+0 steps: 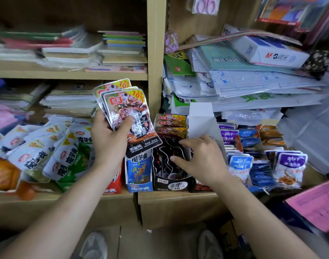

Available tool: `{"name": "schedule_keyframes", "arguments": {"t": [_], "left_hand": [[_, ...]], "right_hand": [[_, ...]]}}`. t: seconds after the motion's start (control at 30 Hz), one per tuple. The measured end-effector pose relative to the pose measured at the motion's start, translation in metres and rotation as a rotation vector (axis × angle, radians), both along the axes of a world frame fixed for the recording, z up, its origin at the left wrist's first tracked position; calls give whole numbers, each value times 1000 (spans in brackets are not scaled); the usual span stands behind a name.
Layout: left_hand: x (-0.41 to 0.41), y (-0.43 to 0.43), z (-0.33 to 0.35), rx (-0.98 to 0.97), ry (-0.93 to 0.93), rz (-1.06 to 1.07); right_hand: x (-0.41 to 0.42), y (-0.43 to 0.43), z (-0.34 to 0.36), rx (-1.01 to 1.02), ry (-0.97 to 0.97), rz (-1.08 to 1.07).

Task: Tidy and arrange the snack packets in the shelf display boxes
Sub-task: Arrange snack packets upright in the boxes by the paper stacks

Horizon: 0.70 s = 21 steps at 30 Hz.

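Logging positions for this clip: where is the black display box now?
The black display box sits centre on the lower shelf in the head view, just right of the blue display box, with the right hand reaching into it.

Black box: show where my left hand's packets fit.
Room for the held packets: only the front of the black box, between its back row of packets and front wall, where the right hand reaches. The heap left and blue packets right are crowded.
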<state>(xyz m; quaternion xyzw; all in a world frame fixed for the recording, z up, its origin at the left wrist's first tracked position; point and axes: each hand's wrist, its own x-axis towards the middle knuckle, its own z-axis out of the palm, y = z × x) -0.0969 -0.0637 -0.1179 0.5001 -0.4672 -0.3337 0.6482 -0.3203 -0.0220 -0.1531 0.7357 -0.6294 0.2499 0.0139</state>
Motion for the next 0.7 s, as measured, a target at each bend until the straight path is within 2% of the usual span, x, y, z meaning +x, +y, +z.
{"name": "schedule_keyframes", "arguments": {"t": [0.13, 0.23, 0.43, 0.7], "left_hand": [[5, -1, 0, -2, -13, -12], [7, -2, -1, -10, -36, -13], [11, -3, 1, -28, -56, -36], [14, -2, -1, -45, -116, -58]], "right_hand": [[31, -10, -8, 127, 298, -148], [44, -15, -10, 165, 352, -198], [42, -20, -9, 188, 302, -160], [35, -20, -10, 117, 47, -153]]}}
